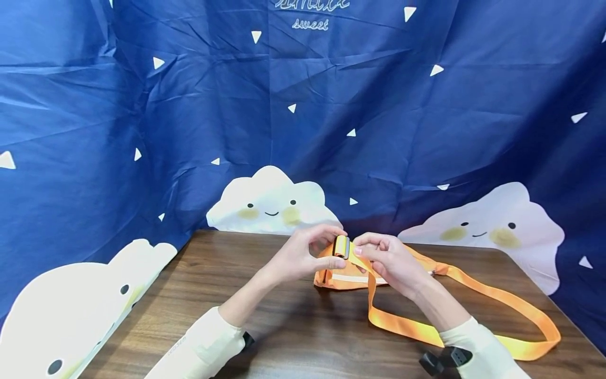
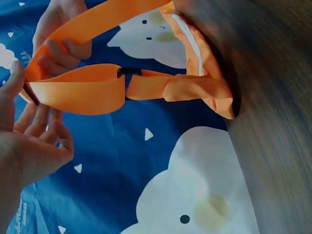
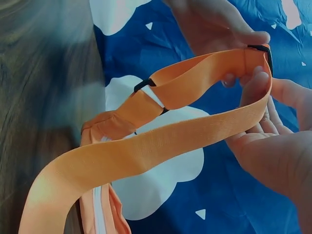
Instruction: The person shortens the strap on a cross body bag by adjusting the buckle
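An orange bag (image 1: 326,280) with a white zipper strip lies at the far middle of the table, partly behind the hands. Its long orange strap (image 3: 146,148) passes through a dark slider buckle (image 1: 341,246). My left hand (image 1: 303,255) pinches this buckle between thumb and fingers. Just right of it, my right hand (image 1: 390,263) pinches the strap with thumb and forefinger. In the left wrist view a short loop of strap runs from the slider to a black ring (image 2: 129,71) near the bag. Some fingertips are hidden behind the strap.
The wooden table (image 1: 213,295) ends at a blue curtain (image 1: 189,131) printed with white clouds and triangles. Slack strap loops across the table's right side, beneath the right forearm. Small black devices (image 1: 445,360) are worn at both wrists.
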Demonstrator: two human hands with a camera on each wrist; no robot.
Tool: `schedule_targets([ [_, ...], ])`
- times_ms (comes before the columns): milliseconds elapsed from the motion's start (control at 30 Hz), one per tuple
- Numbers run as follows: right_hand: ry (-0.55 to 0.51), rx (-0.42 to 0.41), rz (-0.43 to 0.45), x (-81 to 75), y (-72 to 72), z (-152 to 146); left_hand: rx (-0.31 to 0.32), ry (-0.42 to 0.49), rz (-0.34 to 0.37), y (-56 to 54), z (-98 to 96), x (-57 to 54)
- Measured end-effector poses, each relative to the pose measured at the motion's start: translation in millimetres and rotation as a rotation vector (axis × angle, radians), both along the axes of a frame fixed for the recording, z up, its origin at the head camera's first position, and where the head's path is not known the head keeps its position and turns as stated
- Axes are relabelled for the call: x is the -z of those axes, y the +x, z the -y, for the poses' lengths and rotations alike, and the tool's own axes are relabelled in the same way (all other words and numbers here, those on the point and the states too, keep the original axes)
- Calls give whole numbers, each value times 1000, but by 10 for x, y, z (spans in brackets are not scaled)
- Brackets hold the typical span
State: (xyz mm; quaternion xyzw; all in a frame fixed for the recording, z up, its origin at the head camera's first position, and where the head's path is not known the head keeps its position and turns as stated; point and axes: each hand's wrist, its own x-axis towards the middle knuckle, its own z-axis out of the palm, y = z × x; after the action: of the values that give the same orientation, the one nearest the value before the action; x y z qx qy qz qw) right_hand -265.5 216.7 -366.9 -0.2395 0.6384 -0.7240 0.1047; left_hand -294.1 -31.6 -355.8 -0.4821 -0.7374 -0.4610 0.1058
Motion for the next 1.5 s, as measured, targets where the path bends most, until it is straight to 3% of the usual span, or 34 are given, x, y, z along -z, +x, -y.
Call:
schedule_targets([
  [133, -31, -14, -14, -12, 16, 20, 39, 24, 12, 16, -8, 6],
  [400, -73, -55, 10, 0, 33, 54, 53, 22, 0, 33, -9, 15],
  [767, -29, -34, 39, 24, -8, -41, 50, 67, 129, 63, 8, -30],
  [1000, -56, -65, 29, 26, 3, 9, 104, 65, 128, 56, -37, 17],
  [1367, 25, -76, 32, 7, -54, -108, 72, 62, 171, 28, 46, -55],
  [1500, 15, -70, 23, -3, -38, -85, 91, 76, 205, 24, 29, -34],
])
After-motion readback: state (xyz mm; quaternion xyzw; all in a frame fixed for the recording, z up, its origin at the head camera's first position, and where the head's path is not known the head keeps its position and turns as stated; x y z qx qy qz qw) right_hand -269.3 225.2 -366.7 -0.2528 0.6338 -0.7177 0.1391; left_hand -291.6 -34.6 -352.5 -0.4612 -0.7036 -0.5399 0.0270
